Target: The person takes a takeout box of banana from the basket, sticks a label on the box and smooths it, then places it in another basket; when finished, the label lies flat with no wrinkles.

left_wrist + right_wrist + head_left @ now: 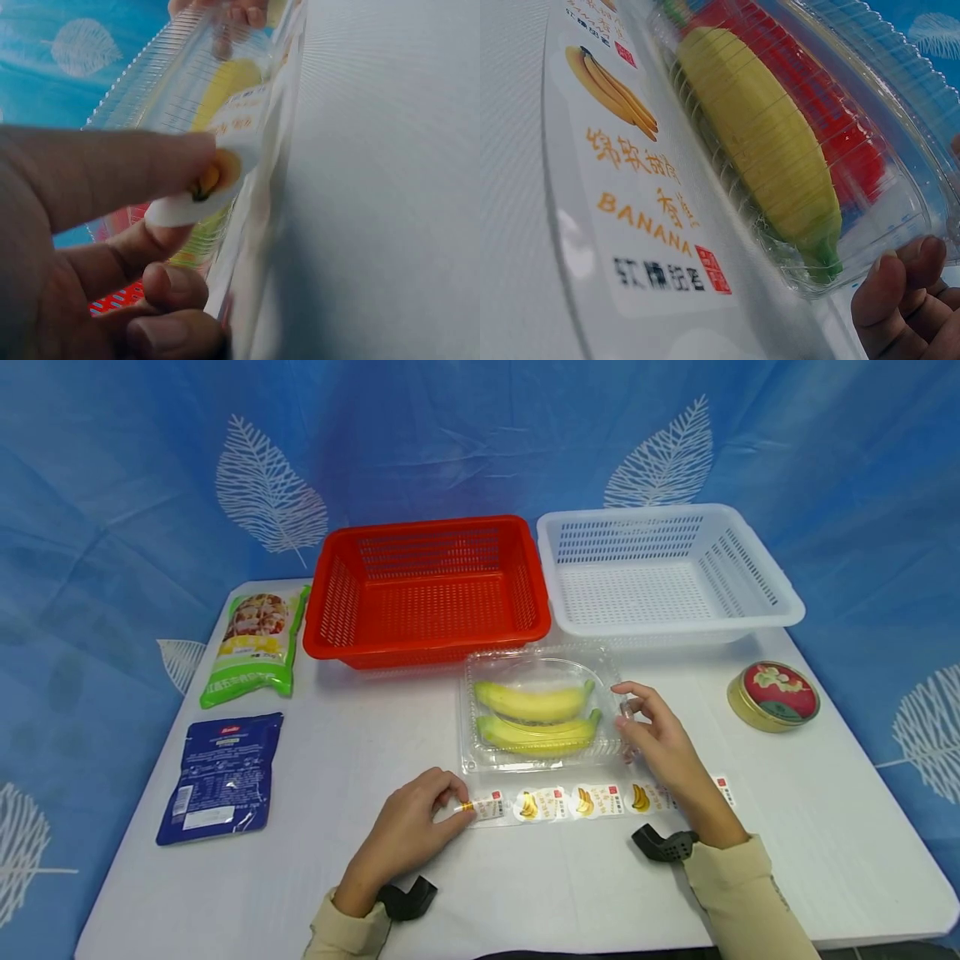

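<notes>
Two yellow bananas with green ends [532, 703] lie in a clear plastic clamshell box [476, 762], its lid over them. My right hand [663, 747] pinches the box's right edge between thumb and fingers; in the right wrist view the fingertips [922, 259] are at the rim. In front of the box lies a strip of banana stickers [596, 802]. My left hand [412, 818] is at its left end, pinching one white banana sticker [240, 131] between thumb and index finger. The left wrist view shows that sticker tilted up, its lower end under the thumb.
Behind the box stand a red basket [427, 647] and a white basket [675, 628]. At left lie a green food packet [255, 647] and a dark blue pouch [221, 777]. A round tin with a red lid [774, 696] sits at right on the white table [847, 827].
</notes>
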Tool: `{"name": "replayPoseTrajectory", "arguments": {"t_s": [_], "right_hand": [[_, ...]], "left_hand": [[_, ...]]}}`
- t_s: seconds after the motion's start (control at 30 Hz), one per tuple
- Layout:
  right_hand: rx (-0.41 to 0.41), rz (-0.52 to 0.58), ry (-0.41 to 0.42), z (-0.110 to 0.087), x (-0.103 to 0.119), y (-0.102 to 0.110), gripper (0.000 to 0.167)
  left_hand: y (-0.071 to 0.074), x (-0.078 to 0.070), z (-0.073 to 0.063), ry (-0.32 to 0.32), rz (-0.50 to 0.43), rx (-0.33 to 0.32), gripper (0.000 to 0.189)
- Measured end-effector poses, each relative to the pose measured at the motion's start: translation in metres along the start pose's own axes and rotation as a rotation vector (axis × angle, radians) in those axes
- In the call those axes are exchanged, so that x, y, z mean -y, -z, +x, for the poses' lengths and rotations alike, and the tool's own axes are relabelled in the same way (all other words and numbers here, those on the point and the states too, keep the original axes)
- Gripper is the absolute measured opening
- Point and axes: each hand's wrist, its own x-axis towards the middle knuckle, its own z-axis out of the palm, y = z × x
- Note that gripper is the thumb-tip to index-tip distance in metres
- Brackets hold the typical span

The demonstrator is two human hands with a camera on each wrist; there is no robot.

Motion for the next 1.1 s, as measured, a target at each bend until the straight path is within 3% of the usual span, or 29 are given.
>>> {"name": "replayPoseTrajectory", "arguments": {"t_s": [0.17,0.33,0.47,0.7,0.8,0.9,1.1], "right_hand": [[-0.002,-0.003,0.005,0.000,-0.001,0.000,0.039],[0.003,0.004,0.001,0.000,-0.002,0.000,0.040],[-0.001,-0.005,0.000,0.000,-0.002,0.000,0.039],[0.007,0.001,-0.012,-0.001,0.000,-0.001,0.040],[0.009,0.000,-0.010,-0.001,0.000,0.000,0.040],[0.006,0.002,-0.005,-0.001,-0.001,0.000,0.039],[0.012,0.017,-0.006,-0.001,-0.002,0.000,0.040]], "left_hand": [[0.005,0.000,0.000,0.006,-0.102,-0.008,0.025],[0.016,-0.005,-0.002,0.025,-0.116,-0.014,0.023],[0.036,-0.012,-0.002,0.025,-0.061,-0.041,0.023],[0.079,-0.032,0.002,-0.068,0.023,-0.050,0.025],[0.089,-0.042,0.012,-0.119,0.027,-0.051,0.025],[0.091,-0.052,0.028,-0.184,0.026,-0.070,0.024],[0.072,-0.053,0.064,-0.284,0.030,-0.099,0.021]]}}
